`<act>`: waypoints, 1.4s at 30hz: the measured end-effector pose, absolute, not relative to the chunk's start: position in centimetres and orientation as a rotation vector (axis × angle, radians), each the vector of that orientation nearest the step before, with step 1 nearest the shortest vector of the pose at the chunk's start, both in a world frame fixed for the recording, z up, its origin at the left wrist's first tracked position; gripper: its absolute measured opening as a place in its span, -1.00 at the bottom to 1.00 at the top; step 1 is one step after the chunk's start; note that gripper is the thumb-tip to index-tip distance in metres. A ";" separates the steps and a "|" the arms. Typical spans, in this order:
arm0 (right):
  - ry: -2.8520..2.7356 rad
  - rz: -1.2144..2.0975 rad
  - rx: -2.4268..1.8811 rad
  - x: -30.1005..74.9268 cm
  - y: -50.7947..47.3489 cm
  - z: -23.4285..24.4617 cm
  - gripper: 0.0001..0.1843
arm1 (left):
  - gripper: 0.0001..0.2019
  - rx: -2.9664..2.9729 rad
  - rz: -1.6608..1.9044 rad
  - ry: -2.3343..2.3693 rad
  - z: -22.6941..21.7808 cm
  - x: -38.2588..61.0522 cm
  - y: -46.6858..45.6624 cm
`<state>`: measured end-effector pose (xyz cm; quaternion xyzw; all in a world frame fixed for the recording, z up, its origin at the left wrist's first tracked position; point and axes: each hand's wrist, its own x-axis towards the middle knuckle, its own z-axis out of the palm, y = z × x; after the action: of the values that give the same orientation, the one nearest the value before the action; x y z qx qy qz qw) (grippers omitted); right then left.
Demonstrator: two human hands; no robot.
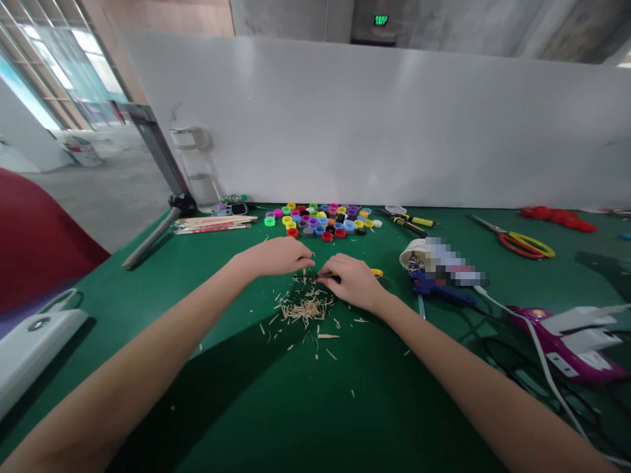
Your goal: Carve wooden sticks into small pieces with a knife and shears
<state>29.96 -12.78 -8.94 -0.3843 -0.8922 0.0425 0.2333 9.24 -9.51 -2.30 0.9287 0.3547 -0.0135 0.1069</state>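
Observation:
My left hand (pixel 276 256) is closed in a pinch on a short wooden stick (pixel 304 271), most of it hidden by the fingers. Close beside it, my right hand (pixel 352 279) wraps round a utility knife, whose yellow end (pixel 377 272) sticks out behind the hand. The knife's dark front part points left, toward the stick; I cannot tell whether the blade touches it. Below both hands lies a small heap of pale wood shavings (pixel 306 309), with loose slivers scattered around on the green tabletop (pixel 296 420).
Colourful bottle caps (pixel 320 222) spread behind my hands. Wooden sticks (pixel 214 224) and a hammer (pixel 160 230) lie left. To the right are pliers (pixel 409 226), a blue glue gun (pixel 438 288), scissors (pixel 517 240), and a purple power strip (pixel 566 348) with cables. A white panel (pixel 369 125) stands behind.

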 end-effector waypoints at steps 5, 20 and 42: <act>-2.466 0.101 -1.072 29.8 -12.4 -9.0 -0.88 | -0.62 2.768 -0.016 1.057 -2.5 9.7 -9.7; -2.612 0.086 -1.135 29.5 -11.4 -8.4 -0.85 | -0.59 2.919 -0.039 1.161 -2.5 11.2 -11.5; -2.501 -0.022 -1.048 29.7 -12.6 -8.8 -0.88 | -0.47 2.691 -0.054 1.245 -2.7 9.8 -9.8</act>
<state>29.72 -12.62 -8.85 -0.3776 -0.9010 -0.0080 0.2134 9.82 -9.80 -2.71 0.9039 0.4182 -0.0180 0.0878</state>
